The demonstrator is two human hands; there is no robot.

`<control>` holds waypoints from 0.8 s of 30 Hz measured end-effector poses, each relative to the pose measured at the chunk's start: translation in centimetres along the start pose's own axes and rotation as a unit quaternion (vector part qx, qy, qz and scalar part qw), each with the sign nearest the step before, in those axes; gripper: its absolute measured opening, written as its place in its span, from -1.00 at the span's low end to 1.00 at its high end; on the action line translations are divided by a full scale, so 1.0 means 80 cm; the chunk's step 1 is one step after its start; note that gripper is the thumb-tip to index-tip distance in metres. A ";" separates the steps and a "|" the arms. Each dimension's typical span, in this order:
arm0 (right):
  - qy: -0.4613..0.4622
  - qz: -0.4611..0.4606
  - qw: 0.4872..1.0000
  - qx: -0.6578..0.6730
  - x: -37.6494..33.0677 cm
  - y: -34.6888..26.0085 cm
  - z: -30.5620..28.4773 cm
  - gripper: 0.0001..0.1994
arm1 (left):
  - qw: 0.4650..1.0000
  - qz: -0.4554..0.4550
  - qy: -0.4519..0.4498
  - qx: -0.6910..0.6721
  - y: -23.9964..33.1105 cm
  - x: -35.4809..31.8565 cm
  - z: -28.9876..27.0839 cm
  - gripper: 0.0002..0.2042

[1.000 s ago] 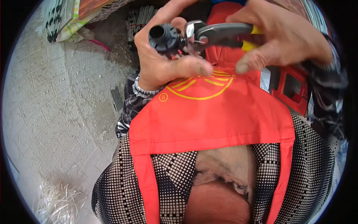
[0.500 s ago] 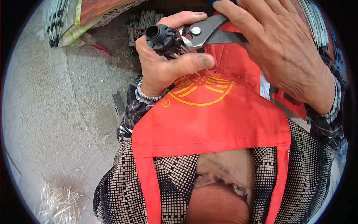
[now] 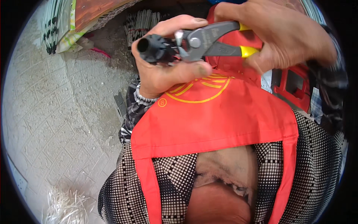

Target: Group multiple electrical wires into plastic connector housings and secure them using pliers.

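Holding a small black plastic part [image 3: 154, 48] up in front of our chest, we are gripping it in our left hand [image 3: 167, 69], with the fingers wrapped closed around its body and the thumb lying across underneath. The part is stubby and round, with a hollow open end facing out to our left and ridges around its middle. Our right hand [image 3: 287, 37] is clamped around the yellow-tipped handles of a pair of grey metal pliers [image 3: 203, 39], and we are pressing the nose of the tool against the right-hand end of the black part, just where our left fingers end.

We are judging the work as in the middle of things: the pliers are already seated on the part, but nothing is coming away from it yet, and the part is all in one piece as far as we are seeing. Whether the jaws are actually biting something or only resting against it, we cannot tell, since the tip is hidden between the part and our fingers. What looks to be left is the squeeze or twist itself.

Below our hands we are wearing a red apron [image 3: 212, 119] with a yellow emblem over a dotted black-and-white shirt [image 3: 320, 168]. A grey paved floor [image 3: 56, 112] is spreading out to our left, with a heap of pale shredded strips [image 3: 65, 207] near its lower edge.
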State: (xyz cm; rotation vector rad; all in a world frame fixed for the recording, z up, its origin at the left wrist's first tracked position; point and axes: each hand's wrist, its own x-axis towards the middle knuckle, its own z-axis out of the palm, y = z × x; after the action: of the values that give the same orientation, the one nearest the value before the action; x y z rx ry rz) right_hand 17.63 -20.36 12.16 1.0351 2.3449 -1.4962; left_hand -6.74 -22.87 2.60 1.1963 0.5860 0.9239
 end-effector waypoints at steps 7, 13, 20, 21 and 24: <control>0.253 -0.007 0.915 -0.315 -0.026 -0.013 0.044 -0.68 | 0.998 0.062 0.025 -0.012 -0.019 0.005 -0.006 -0.25; -0.060 0.089 0.989 0.099 -0.014 0.002 -0.012 -0.72 | 0.999 0.029 -0.012 0.011 -0.013 0.004 0.002 -0.29; -0.202 0.054 0.952 0.222 0.005 0.011 -0.018 -0.64 | 0.995 0.043 0.027 0.084 -0.012 0.003 0.010 -0.45; -0.126 0.040 0.984 0.123 0.000 -0.004 -0.029 -0.64 | 0.996 0.010 0.082 0.033 -0.010 -0.003 0.009 -0.46; 0.122 -0.044 0.963 -0.234 -0.010 -0.004 0.026 -0.56 | 0.993 -0.042 0.105 -0.023 0.005 -0.002 0.014 -0.46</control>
State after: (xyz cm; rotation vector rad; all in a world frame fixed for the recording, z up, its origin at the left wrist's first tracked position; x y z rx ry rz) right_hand 17.57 -22.58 11.81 1.0412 2.7521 -0.7956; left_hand -6.06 -23.56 3.27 1.0321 0.7742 0.9933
